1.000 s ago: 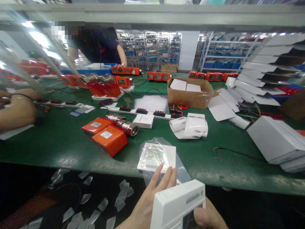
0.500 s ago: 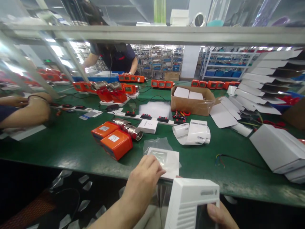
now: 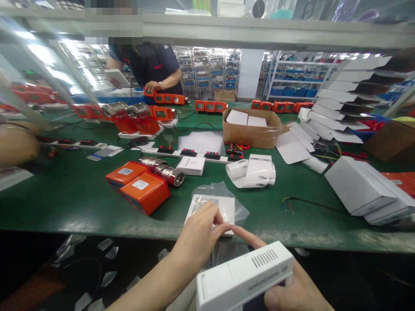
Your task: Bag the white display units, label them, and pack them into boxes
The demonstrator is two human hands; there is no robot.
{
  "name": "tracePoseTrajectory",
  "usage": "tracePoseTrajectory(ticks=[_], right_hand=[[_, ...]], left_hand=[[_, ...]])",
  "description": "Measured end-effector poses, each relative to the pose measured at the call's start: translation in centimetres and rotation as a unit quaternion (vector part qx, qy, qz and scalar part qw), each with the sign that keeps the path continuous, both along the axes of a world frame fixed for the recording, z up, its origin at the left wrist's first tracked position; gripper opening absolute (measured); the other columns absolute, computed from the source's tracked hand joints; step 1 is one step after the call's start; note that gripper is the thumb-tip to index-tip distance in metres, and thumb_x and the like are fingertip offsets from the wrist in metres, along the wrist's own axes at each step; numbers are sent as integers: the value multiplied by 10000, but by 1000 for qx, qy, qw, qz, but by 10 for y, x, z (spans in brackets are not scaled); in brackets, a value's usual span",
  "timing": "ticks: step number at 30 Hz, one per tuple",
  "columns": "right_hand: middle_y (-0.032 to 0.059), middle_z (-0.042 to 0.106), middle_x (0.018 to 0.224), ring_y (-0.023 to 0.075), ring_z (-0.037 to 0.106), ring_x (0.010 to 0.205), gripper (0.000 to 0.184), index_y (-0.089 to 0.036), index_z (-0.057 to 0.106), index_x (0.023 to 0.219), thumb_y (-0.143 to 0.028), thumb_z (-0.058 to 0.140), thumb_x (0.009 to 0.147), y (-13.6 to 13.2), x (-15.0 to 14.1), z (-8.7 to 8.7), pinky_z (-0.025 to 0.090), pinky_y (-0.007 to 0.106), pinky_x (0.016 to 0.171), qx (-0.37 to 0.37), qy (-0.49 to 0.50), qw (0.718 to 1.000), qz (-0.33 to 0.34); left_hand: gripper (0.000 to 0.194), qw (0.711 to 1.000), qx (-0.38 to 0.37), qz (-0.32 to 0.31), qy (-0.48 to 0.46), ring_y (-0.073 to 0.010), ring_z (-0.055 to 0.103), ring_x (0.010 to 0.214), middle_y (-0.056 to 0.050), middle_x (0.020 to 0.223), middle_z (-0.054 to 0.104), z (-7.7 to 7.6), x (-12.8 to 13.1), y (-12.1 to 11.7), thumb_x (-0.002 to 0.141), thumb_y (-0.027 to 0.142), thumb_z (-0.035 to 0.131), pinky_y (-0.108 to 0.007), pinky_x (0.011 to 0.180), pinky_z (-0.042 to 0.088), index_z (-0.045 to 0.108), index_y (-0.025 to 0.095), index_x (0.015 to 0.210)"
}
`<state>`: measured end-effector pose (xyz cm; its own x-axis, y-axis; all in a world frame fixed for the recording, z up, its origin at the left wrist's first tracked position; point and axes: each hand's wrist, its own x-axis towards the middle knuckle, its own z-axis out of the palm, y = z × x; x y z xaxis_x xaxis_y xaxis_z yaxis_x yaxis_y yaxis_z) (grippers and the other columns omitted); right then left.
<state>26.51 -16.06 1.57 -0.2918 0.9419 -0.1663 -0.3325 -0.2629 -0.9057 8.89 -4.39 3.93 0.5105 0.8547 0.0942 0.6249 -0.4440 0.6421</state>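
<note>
My right hand (image 3: 292,287) grips a white plastic housing (image 3: 243,276) with vent slits and a dark face turned downward. Its index finger stretches out to the tip of my left thumb. Over a flat white panel (image 3: 229,207) at the table's near edge, my left hand (image 3: 199,231) is closed with curled fingers; whatever they pinch is hidden. Behind and beside the panel spreads a clear plastic bag (image 3: 240,210); I cannot tell whether the panel is inside it.
Two orange boxes (image 3: 145,192) with metal pipe fittings (image 3: 174,176) lie left. Curled white label sheets (image 3: 256,172), a cardboard box (image 3: 251,136) and white boxes (image 3: 359,185) stand right. A loose cable (image 3: 314,203) lies nearby. Across the table, a co-worker (image 3: 155,69) touches orange units.
My left hand went from lying flat on the bagged panel to a closed pinch over it. The white housing has tilted in my right hand, whose index finger now reaches to my left thumb.
</note>
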Motion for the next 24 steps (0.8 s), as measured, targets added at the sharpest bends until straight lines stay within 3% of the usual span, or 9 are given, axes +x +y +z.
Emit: tracePoseTrajectory(ticks=[3,7,11,15,21,24], right_hand=[[-28,574,734,108,437,654,945,-231,387,1419,-387,807,588,2,0,2,339,214,628,-1,20,1000,-9],[-12,589,745,127,452,670,933,-213,415,1403,-411,806,580,-1,2,-8,361,243,660,-8,21,999,-33],[-7,613,746,132,480,665,914,-213,414,1405,-386,796,593,-4,3,-16,377,251,668,-16,32,999,-25],[2,659,784,154,539,700,906,-201,438,1391,-359,805,578,-3,0,-11,413,278,724,-13,37,999,-34],[64,722,968,263,639,916,833,-169,549,1302,-406,814,548,-27,16,-7,408,375,935,-43,74,982,-170],[102,728,979,320,647,963,810,-168,570,1277,-393,818,540,-51,32,-12,431,438,933,-78,103,960,-249]], left_hand=[[163,999,11,-42,5,-126,554,683,18,742,563,0,-1,-4,841,186,610,-246,628,410,575,172,682],[190,997,38,-64,17,-137,587,714,-15,816,582,-6,-2,-9,890,182,517,-254,645,457,643,186,748],[183,989,129,-62,37,-171,591,747,-33,813,595,-15,-3,-12,896,142,474,-288,665,488,636,172,818],[209,974,207,-88,28,-187,571,739,-37,791,598,-20,0,-19,920,160,415,-310,654,485,607,170,839],[194,956,216,-197,-38,-187,587,815,-43,885,622,-13,31,-38,917,290,480,-305,725,501,578,190,1051],[197,944,213,-248,-34,-204,594,805,-59,896,638,-21,59,-47,911,263,485,-343,749,513,594,169,1045]])
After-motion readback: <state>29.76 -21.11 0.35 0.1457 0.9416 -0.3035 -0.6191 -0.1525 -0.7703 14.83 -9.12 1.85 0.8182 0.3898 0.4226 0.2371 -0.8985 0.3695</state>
